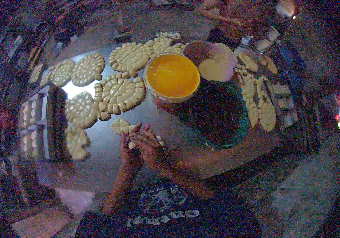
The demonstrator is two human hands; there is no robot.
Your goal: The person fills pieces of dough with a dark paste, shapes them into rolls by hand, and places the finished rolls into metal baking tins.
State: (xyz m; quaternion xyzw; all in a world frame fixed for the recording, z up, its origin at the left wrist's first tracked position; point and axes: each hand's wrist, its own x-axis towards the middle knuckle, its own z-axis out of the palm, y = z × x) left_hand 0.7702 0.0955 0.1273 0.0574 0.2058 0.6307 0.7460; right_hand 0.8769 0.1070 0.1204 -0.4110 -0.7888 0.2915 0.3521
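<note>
My left hand (130, 152) is palm up near the middle of the metal table, its visible thumb and fingers stretched out. Across it lies my right hand (149, 150), fingers spread and laid over the left palm. Whatever may be between the palms is hidden. Just beyond the fingertips rests a pale, flat dough piece (119, 126). Small bits of dough (160, 141) show beside the right hand. Further off is a large round dough arrangement (121, 94), built of wedge-like pieces in rings, with another round one (81, 110) to its left.
A bucket of orange-yellow filling (172, 76) stands ahead, beside a pinkish tub (216, 68) and a dark, teal-rimmed container (239, 131). Compartmented trays (43, 115) hold pale pieces at left. More dough shapes (266, 115) lie at right. Another person (237, 20) stands across the table.
</note>
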